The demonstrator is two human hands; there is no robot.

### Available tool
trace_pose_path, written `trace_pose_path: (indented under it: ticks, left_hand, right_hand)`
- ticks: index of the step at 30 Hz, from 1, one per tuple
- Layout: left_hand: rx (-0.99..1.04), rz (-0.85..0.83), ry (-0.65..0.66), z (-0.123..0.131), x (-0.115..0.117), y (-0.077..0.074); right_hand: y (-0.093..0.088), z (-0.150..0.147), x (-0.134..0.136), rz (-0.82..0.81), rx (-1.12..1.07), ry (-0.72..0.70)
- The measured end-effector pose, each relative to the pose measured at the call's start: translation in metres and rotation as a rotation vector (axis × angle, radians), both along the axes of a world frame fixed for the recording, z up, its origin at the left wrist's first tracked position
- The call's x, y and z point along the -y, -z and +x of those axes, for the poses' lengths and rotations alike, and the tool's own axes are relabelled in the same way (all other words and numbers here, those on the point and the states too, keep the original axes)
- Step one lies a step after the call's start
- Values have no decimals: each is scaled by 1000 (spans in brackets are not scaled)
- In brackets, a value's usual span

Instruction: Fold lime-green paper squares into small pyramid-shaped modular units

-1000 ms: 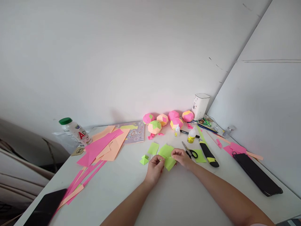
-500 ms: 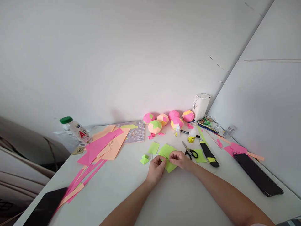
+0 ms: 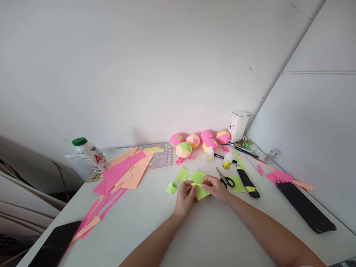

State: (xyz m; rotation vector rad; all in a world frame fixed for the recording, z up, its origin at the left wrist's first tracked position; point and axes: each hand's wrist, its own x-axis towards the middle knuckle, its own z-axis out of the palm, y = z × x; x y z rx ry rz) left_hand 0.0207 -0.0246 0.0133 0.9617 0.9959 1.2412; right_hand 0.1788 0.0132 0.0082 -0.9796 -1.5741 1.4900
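Two hands, mine: left hand (image 3: 184,201) and right hand (image 3: 216,188), each pinching one green sheet (image 3: 201,193) between thumb and fingers, over the table (image 3: 158,222). Change: my fingertips, nearly meeting half a second ago, now sit wider along its upper edge, which looks straighter; I judge this the shaping of that edge. Sheet: thin, matt, cornered. Nearby: scissors (image 3: 220,172), steel-bladed; balls (image 3: 184,150), faceted paper, several colours.
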Motion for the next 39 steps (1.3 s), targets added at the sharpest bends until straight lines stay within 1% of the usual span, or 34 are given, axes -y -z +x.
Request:
trace_pose_path:
  ticks: [4, 8, 11, 15, 19, 21, 24, 28, 31, 34, 36, 39]
  left_hand:
    - [3, 13, -58, -1, -2, 5]
    - [-17, 16, -110, -2, -4, 7]
    - [-6, 20, -106, -2, -4, 6]
    - [35, 18, -89, -2, -4, 6]
    - [9, 94, -129, -3, -5, 9]
    - [-40, 120, -103, -4, -5, 12]
    - [-108, 96, -45, -5, -5, 16]
    - [-59, 74, -10, -5, -6, 15]
    - [8, 77, -14, -4, -5, 11]
    - [54, 87, -54, -3, -5, 9]
    - [36, 96, -61, -4, -5, 10]
    - [-50, 101, -25, -5, -5, 13]
  right_hand:
    - [4, 0, -2, 11, -14, 8]
    - [9, 1, -6, 12, -61, 18]
    - [9, 3, -9, 16, -84, 43]
    - [8, 4, -10, -14, -116, 42]
    - [11, 3, -11, -26, -130, 35]
    - [12, 2, -10, -25, -112, 19]
    - [12, 1, -9, -30, -64, -17]
    - [10, 0, -6, -55, -34, -26]
    - [9, -1, -6, -49, -30, -37]
    - [9, 0, -6, -45, -26, -49]
    - [8, 0, -6, -45, -17, -47]
    - [5, 1, -5, -32, 2, -72]
